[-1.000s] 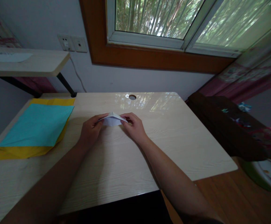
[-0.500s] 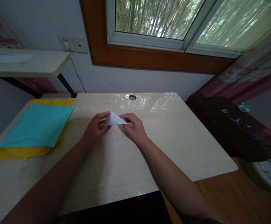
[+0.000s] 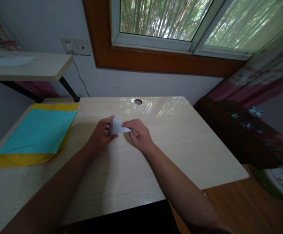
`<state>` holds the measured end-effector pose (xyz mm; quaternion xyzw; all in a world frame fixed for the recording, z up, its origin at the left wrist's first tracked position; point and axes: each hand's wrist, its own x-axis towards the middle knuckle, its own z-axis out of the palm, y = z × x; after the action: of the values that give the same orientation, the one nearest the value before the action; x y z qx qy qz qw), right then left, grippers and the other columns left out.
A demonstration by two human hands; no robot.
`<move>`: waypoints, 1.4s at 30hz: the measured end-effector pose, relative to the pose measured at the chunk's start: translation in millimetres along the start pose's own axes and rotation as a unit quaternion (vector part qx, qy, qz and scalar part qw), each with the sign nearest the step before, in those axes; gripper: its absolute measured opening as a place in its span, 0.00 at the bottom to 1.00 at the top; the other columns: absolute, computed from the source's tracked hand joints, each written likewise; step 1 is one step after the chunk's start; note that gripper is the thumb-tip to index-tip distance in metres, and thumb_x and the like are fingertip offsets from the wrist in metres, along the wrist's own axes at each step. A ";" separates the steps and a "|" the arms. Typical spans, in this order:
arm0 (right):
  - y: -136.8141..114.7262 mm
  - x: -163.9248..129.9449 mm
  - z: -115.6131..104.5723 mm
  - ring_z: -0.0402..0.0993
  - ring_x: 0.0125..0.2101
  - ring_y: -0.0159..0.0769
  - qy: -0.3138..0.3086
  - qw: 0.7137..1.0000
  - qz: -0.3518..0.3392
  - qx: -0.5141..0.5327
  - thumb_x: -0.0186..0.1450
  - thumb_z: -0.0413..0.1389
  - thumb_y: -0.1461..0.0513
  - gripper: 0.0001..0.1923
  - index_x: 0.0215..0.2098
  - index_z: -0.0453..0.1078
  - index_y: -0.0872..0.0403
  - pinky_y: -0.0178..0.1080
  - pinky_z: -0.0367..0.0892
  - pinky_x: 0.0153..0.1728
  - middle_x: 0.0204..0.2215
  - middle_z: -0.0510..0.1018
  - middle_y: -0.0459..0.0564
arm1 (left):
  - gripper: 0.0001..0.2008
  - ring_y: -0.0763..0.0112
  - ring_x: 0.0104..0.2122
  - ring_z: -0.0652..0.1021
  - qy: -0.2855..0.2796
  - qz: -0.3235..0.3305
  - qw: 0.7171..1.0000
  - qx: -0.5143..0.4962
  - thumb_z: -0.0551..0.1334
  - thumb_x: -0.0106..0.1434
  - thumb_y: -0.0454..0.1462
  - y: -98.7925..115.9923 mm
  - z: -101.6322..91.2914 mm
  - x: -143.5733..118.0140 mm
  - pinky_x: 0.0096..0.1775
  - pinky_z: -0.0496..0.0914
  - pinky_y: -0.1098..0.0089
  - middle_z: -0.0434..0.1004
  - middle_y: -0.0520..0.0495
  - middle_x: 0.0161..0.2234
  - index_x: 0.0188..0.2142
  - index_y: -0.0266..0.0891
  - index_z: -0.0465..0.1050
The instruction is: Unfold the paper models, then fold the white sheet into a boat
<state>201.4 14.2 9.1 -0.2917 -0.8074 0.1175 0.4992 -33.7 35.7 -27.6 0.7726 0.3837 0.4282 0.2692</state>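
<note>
A small piece of folded white paper [image 3: 117, 127], roughly triangular, is held between my two hands just over the desk. My left hand [image 3: 100, 133] grips its left side, with the index finger at the top corner and the thumb at the lower edge. On the other side, my right hand [image 3: 139, 132] pinches the pointed right end, fingers on top and thumb beneath. The back of the paper and parts of the fingertips behind it are hidden.
Sheets of turquoise paper [image 3: 40, 131] and yellow paper [image 3: 21, 160] lie on the left of the pale desk [image 3: 180, 152]. A raised shelf [image 3: 53, 70] stands at the back left on black legs. The desk has a round cable hole [image 3: 138, 102] near the wall.
The paper has turned and tilted, so its face shows more plainly. My right fingers have slid left over its top edge, and my left thumb has shifted slightly right and down.
</note>
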 end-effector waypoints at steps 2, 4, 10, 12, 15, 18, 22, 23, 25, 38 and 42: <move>-3.2 0.2 -0.2 0.75 0.47 0.41 0.000 1.000 0.000 0.013 0.69 0.49 0.67 0.18 0.54 0.70 0.48 0.50 0.71 0.50 0.47 0.79 0.53 | 0.43 0.56 0.56 0.72 0.017 0.011 1.000 0.018 0.72 0.60 0.46 -0.1 0.0 0.1 0.51 0.75 0.56 0.64 0.42 0.61 0.70 0.57 0.53; -6.4 0.4 -0.4 0.74 0.49 0.42 0.001 1.000 0.007 0.025 0.68 0.51 0.66 0.18 0.55 0.69 0.48 0.50 0.72 0.51 0.48 0.78 0.54 | 0.44 0.56 0.56 0.72 0.034 0.013 0.999 0.032 0.71 0.61 0.45 -0.2 0.3 0.4 0.50 0.75 0.56 0.64 0.42 0.60 0.70 0.57 0.51; -9.0 0.5 1.4 0.73 0.49 0.43 -0.017 0.998 0.026 0.063 0.64 0.55 0.64 0.23 0.57 0.68 0.48 0.48 0.74 0.48 0.50 0.74 0.55 | 0.41 0.57 0.54 0.74 0.035 0.021 0.999 0.015 0.69 0.63 0.39 -1.4 3.6 1.0 0.50 0.74 0.56 0.67 0.42 0.59 0.70 0.56 0.52; -7.9 0.3 2.6 0.73 0.47 0.42 -0.037 0.996 0.040 0.075 0.63 0.57 0.64 0.24 0.58 0.67 0.48 0.46 0.75 0.46 0.50 0.74 0.55 | 0.38 0.57 0.54 0.75 0.027 0.017 0.999 0.000 0.67 0.63 0.38 -1.5 4.7 0.7 0.52 0.74 0.55 0.67 0.41 0.60 0.69 0.54 0.54; -6.4 -0.1 4.0 0.73 0.46 0.41 -0.076 0.992 0.056 0.085 0.62 0.59 0.64 0.25 0.58 0.66 0.48 0.45 0.74 0.45 0.50 0.74 0.55 | 0.36 0.56 0.55 0.75 0.019 0.010 1.000 -0.009 0.68 0.62 0.38 -0.5 5.2 0.0 0.53 0.73 0.53 0.69 0.40 0.59 0.67 0.50 0.58; -5.3 -0.6 4.9 0.72 0.47 0.41 -0.089 0.991 0.063 0.083 0.63 0.59 0.65 0.25 0.58 0.66 0.48 0.45 0.74 0.46 0.50 0.74 0.55 | 0.36 0.55 0.56 0.74 0.026 0.012 0.999 0.024 0.69 0.61 0.39 1.2 4.2 -0.6 0.54 0.72 0.53 0.68 0.39 0.58 0.66 0.48 0.58; -4.5 -0.9 5.4 0.72 0.47 0.41 -0.089 0.990 0.071 0.078 0.63 0.59 0.66 0.24 0.58 0.67 0.48 0.45 0.74 0.46 0.50 0.73 0.54 | 0.37 0.55 0.53 0.72 0.039 0.063 0.992 0.103 0.69 0.61 0.40 4.1 1.9 0.6 0.52 0.70 0.54 0.69 0.40 0.56 0.67 0.48 0.57; -4.6 -0.8 5.4 0.72 0.47 0.40 -0.090 0.990 0.072 0.079 0.63 0.58 0.66 0.24 0.57 0.67 0.49 0.44 0.74 0.46 0.50 0.73 0.54 | 0.37 0.55 0.53 0.72 0.040 0.083 0.988 0.124 0.69 0.61 0.40 5.1 1.4 1.2 0.52 0.70 0.54 0.69 0.41 0.55 0.67 0.47 0.57; -5.1 -0.6 5.1 0.72 0.46 0.40 -0.090 0.990 0.072 0.083 0.64 0.58 0.66 0.23 0.57 0.67 0.49 0.43 0.74 0.45 0.49 0.73 0.54 | 0.36 0.55 0.52 0.71 0.040 0.115 0.979 0.162 0.69 0.62 0.40 7.5 0.2 2.5 0.53 0.68 0.54 0.70 0.41 0.53 0.66 0.47 0.58; -5.3 -1.0 0.5 0.73 0.46 0.40 -0.103 0.977 0.120 0.143 0.73 0.52 0.51 0.20 0.59 0.69 0.49 0.44 0.73 0.47 0.48 0.74 0.54 | 0.26 0.54 0.52 0.70 0.029 0.133 0.977 0.163 0.68 0.62 0.41 12.0 -5.7 1.7 0.54 0.67 0.53 0.68 0.42 0.52 0.59 0.48 0.64; 1.5 -3.2 7.0 0.74 0.44 0.38 -0.090 0.969 0.174 0.153 0.71 0.55 0.50 0.19 0.55 0.71 0.50 0.41 0.73 0.43 0.48 0.74 0.53 | 0.27 0.55 0.53 0.71 0.008 0.156 0.977 0.148 0.67 0.64 0.40 16.4 -5.6 -0.2 0.54 0.68 0.53 0.68 0.42 0.53 0.60 0.48 0.62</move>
<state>196.9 14.1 2.7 -0.3360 -0.7585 0.3505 0.4347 -32.7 26.9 -12.7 0.8506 0.3199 0.4097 0.0793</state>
